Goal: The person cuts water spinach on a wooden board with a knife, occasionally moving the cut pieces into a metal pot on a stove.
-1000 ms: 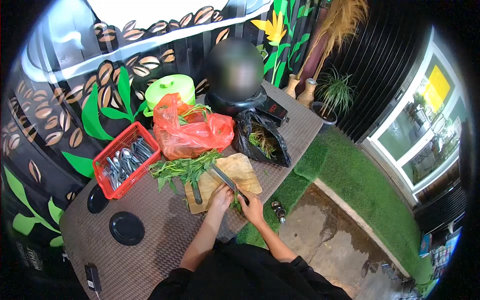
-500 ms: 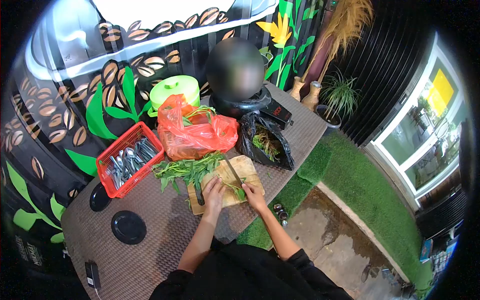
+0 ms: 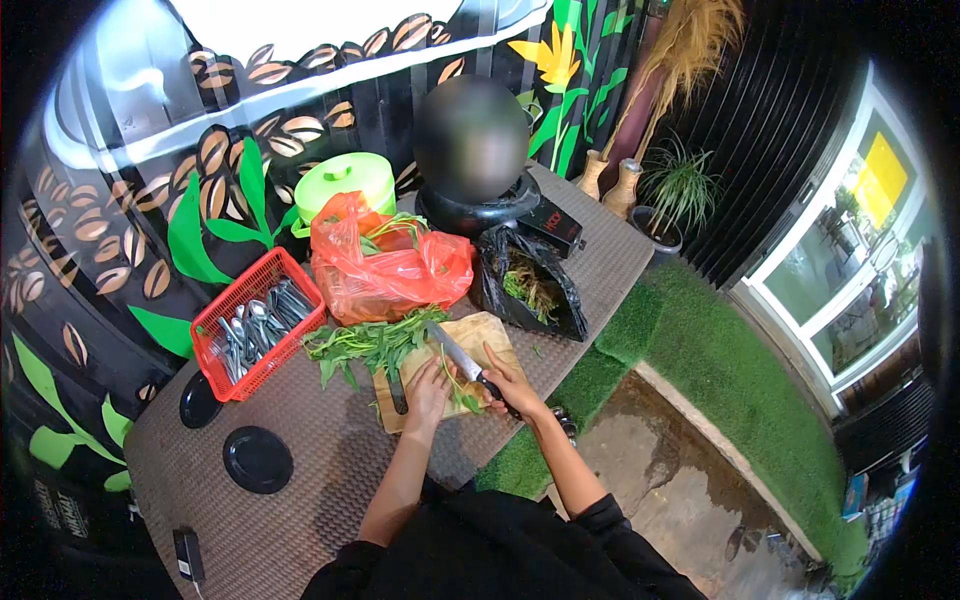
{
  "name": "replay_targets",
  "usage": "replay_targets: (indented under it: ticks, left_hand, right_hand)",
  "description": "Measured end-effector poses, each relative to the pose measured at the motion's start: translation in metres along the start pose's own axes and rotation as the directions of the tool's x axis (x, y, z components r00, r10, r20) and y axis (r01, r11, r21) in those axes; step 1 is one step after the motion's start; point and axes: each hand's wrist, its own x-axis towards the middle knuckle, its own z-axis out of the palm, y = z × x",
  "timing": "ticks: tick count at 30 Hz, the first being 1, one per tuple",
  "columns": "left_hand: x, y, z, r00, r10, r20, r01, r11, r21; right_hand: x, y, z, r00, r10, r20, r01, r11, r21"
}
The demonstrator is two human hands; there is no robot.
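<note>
My right hand (image 3: 512, 385) is wrapped round the dark handle of a kitchen knife (image 3: 456, 352), its blade slanting up and left above the wooden cutting board (image 3: 490, 335). On the board's near left part, my left hand (image 3: 429, 388) presses closed fingers on a few leafy green stems (image 3: 464, 398), which lie below the blade. A heap of long leafy greens (image 3: 370, 345) rests at the board's far left edge, partly on the table. The board's dark handle slot shows just left of my left hand.
Behind the board are a red plastic bag (image 3: 385, 270) with greens and a black bag (image 3: 530, 285) with plant scraps. A red basket (image 3: 258, 325) of cutlery stands left, near black plates (image 3: 257, 459). Further back are a green lidded pot (image 3: 345, 183) and a black stove (image 3: 550, 222).
My right hand has turned the knife, so its blade now shows broad side up and tilts further left. The left hand stays nearly in place on the stems.
</note>
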Motion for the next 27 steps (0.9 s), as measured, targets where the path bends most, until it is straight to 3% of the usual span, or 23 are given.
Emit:
replay_targets:
  ticks: [3,5,7,9,12,14,15,17,18,20,21,23,25,27]
  left_hand:
    - [0.005,-0.001,-0.008,0.999,-0.028,0.034,0.029,0.999,-0.043]
    - [0.008,-0.002,-0.012,0.997,-0.038,0.071,0.041,0.999,-0.036]
    - [0.007,0.000,-0.009,0.993,-0.042,0.109,0.034,0.997,0.075]
    - [0.001,-0.001,-0.003,0.994,-0.009,0.110,0.002,0.998,0.065]
    - [-0.004,0.000,0.008,0.993,0.024,0.116,-0.031,0.998,0.062]
    - [-0.005,0.000,0.011,0.993,0.023,0.119,-0.032,0.997,0.069]
    - [-0.005,0.000,0.011,0.992,0.009,0.126,-0.020,0.995,0.093]
    - [-0.004,0.000,0.011,0.991,-0.005,0.132,-0.011,0.993,0.117]
    - [-0.002,0.000,0.008,0.988,-0.011,0.157,-0.010,0.992,0.129]
    - [-0.001,-0.003,0.002,0.983,-0.020,0.185,-0.007,0.990,0.143]
    - [-0.002,-0.003,0.002,0.981,-0.045,0.188,0.014,0.987,0.163]
    - [-0.002,-0.003,0.004,0.979,-0.069,0.192,0.033,0.982,0.184]
    - [-0.005,-0.002,0.006,0.955,-0.123,0.268,0.074,0.979,0.188]
    - [-0.007,-0.002,0.009,0.965,-0.158,0.210,0.103,0.962,0.252]
  right_hand:
    - [-0.002,-0.001,-0.002,0.999,0.012,-0.038,-0.008,0.996,0.084]
    - [-0.002,-0.001,-0.004,0.997,0.066,0.033,-0.072,0.961,0.267]
    - [-0.004,0.001,-0.002,0.998,0.053,0.018,-0.056,0.963,0.262]
    - [-0.005,0.006,-0.002,0.999,0.040,0.004,-0.040,0.966,0.255]
    - [-0.004,0.011,-0.001,0.995,-0.093,-0.027,0.096,0.983,0.156]
    - [-0.007,0.008,0.001,0.960,-0.275,-0.051,0.261,0.945,-0.197]
    - [-0.008,0.009,0.002,0.960,-0.275,-0.051,0.261,0.945,-0.196]
    - [-0.010,0.011,0.007,0.871,-0.489,-0.041,0.460,0.842,-0.282]
    - [-0.009,0.012,0.007,0.871,-0.490,-0.041,0.460,0.842,-0.283]
    - [-0.009,0.014,0.007,0.668,-0.743,0.042,0.602,0.507,-0.617]
    - [-0.011,0.011,0.010,0.666,-0.745,0.041,0.602,0.505,-0.618]
    - [-0.018,0.007,0.015,0.779,-0.624,-0.066,0.475,0.655,-0.587]
    - [-0.018,0.006,0.014,0.830,-0.548,-0.102,0.396,0.708,-0.584]
    - [-0.017,0.010,0.012,0.875,-0.465,-0.137,0.311,0.755,-0.577]
